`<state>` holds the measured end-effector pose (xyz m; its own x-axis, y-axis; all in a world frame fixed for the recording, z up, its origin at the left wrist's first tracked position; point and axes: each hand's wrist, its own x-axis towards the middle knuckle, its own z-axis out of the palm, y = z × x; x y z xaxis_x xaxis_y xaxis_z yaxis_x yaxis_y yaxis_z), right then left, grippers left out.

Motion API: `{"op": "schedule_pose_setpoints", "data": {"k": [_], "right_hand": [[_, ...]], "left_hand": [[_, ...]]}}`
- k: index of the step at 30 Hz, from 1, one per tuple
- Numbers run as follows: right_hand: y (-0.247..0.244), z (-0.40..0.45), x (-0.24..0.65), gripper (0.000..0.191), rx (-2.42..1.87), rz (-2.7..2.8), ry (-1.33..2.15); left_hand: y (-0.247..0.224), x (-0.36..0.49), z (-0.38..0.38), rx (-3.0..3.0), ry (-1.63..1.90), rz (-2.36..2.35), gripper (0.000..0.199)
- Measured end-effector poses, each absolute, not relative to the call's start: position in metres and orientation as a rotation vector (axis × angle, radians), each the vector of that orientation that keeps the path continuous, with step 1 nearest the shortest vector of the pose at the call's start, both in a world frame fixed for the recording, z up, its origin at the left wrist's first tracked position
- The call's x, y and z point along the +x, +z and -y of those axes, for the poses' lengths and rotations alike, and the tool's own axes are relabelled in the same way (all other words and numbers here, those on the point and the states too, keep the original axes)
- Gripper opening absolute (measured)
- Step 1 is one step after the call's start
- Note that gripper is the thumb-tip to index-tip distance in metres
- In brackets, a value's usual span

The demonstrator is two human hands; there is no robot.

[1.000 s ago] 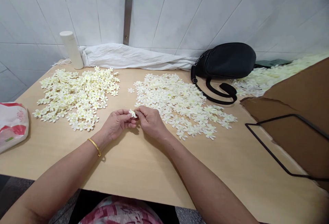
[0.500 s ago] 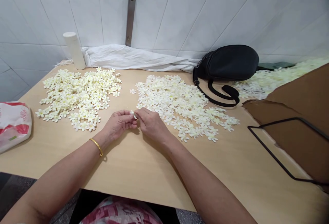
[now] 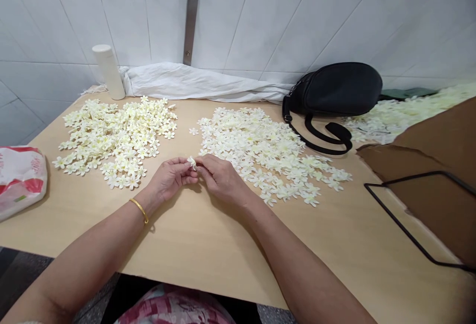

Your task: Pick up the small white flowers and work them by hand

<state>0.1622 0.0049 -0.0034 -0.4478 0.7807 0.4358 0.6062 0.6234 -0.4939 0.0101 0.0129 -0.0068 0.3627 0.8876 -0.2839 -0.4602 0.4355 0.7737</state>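
At twelve o'clock, left hand (image 3: 170, 179) and right hand (image 3: 224, 180) pinch a flower (image 3: 192, 162): probably light, soft, best held centrally.

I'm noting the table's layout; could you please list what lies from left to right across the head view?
Red-and-white packet, left flower pile, single loose flower, right flower pile, brown cardboard.

Wooden desk (image 3: 208, 259): two heaps of pale flowers, left heap (image 3: 115, 138), right heap (image 3: 256, 148); white bottle (image 3: 109, 72), white cloth (image 3: 193, 83), black bag (image 3: 338, 89), red-and-white packet (image 3: 21, 180).
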Motion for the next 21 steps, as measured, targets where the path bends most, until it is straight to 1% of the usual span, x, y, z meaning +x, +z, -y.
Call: {"op": "schedule_pose_setpoints", "data": {"k": [8, 12, 16, 20, 21], "right_hand": [[-0.0057, -0.0044, 0.1656, 0.022, -1.131, 2.27, 0.263], [-0.0052, -0.0035, 0.1639, 0.021, -1.207, 2.298, 0.183], [-0.0062, -0.003, 0.162, 0.02, -1.247, 2.285, 0.197], [-0.0067, -0.0029, 0.1608, 0.021, -1.249, 2.274, 0.197], [-0.0068, -0.003, 0.1605, 0.021, -1.246, 2.274, 0.198]], "left_hand": [[-0.0101, 0.0077, -0.0139, 0.655, 0.915, -0.75, 0.002], [-0.0089, 0.0107, -0.0125, 0.668, 0.932, -0.774, 0.007], [-0.0086, 0.0128, -0.0115, 0.679, 0.954, -0.797, 0.007], [-0.0096, 0.0112, -0.011, 0.683, 0.957, -0.775, 0.002], [-0.0096, 0.0108, -0.011, 0.684, 0.958, -0.769, 0.005]]}}
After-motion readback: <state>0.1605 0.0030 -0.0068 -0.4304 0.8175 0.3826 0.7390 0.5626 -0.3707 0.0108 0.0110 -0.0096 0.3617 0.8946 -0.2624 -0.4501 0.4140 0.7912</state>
